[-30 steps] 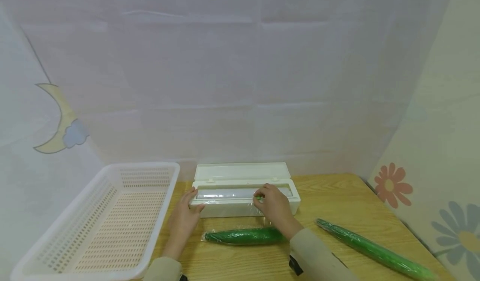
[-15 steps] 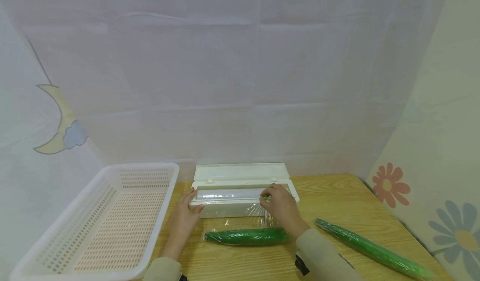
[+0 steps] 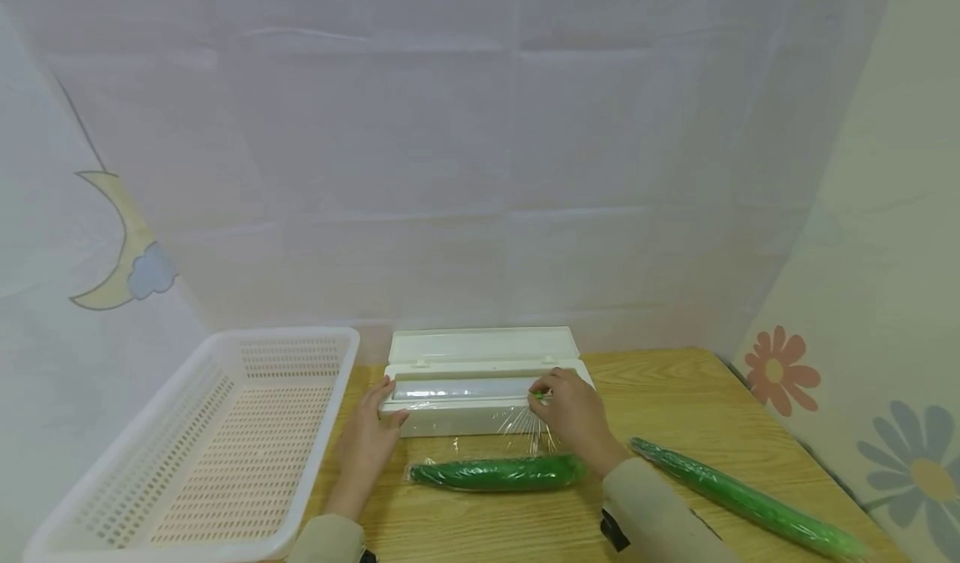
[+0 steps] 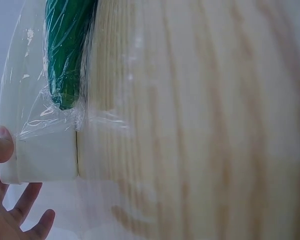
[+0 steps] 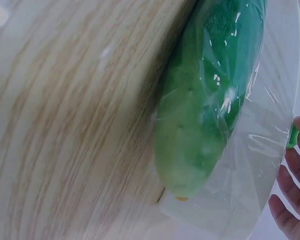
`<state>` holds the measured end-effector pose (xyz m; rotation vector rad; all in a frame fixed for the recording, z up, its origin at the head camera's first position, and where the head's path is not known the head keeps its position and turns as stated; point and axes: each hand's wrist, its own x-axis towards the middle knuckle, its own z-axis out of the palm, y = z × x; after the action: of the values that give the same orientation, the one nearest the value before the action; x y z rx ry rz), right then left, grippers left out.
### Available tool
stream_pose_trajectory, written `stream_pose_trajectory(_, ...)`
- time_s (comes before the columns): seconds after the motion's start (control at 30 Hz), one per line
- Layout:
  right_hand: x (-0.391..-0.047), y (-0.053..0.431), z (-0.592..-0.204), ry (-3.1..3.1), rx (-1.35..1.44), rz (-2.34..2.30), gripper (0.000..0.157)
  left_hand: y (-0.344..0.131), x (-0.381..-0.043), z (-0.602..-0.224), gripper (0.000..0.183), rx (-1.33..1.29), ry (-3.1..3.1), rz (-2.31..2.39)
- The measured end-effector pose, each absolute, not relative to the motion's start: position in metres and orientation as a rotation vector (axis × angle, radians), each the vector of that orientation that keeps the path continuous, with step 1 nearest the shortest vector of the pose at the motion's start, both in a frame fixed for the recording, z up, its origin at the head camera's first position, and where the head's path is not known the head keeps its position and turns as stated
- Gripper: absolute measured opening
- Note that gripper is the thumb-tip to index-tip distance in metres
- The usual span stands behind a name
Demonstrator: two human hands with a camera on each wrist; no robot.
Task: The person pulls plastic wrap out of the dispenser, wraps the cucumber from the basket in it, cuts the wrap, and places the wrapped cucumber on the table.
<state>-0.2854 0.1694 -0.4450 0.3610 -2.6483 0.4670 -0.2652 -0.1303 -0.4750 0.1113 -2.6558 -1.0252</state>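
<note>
A white cling film dispenser (image 3: pixel 442 423) stands lid-up at the back of the table, with a film roll (image 3: pixel 457 389) inside. My left hand (image 3: pixel 367 442) holds its left end, thumb at the front edge; the left wrist view shows the other fingers spread around that end. With thumb and fingertips, my right hand (image 3: pixel 573 413) pinches the small green slide cutter (image 5: pixel 293 136) on the front edge, toward the right end. Clear cling film (image 5: pixel 262 155) stretches from the dispenser to a green cucumber (image 3: pixel 495 474) lying in front, wrapped in film. Creases fan out below the right hand.
A white perforated basket (image 3: pixel 341 396) stands on the left. Another film-wrapped cucumber (image 3: pixel 750 496) lies slanted at the right of the wooden table (image 3: pixel 660 388). Behind the dispenser hangs a pale cloth wall (image 3: pixel 480 171).
My right hand has slid rightward along the dispenser's front edge with the green cutter, uncovering more of the roll and the cucumber's right end. The left hand stays in place.
</note>
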Motion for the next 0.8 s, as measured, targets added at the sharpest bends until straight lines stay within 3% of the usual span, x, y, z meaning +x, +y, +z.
stream_pose_trajectory(0.8,-0.285,0.1783,-0.4491,-2.65,0.329,0.545,0.006,-0.1311,-0.2661,-0.4776,0.053,0.103,-2.639,-1.039)
